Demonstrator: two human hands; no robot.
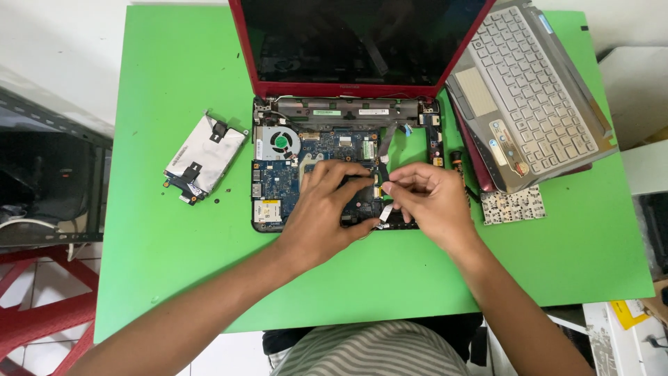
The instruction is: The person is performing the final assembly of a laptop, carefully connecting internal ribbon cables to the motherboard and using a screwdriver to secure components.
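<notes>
1. My right fingers (396,186) pinch a white ribbon cable (385,209) over the motherboard (285,177), mid-bench.
2. Left fingers (341,170) spread, pressing the board; I'd hold it steady and pull gently.

Probably a repair bench: opened laptop (341,163), spare parts.

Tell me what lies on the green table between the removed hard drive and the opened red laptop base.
In the head view, only bare green table separates the hard drive from the laptop base, apart from one or two tiny dark specks, maybe screws.
</notes>
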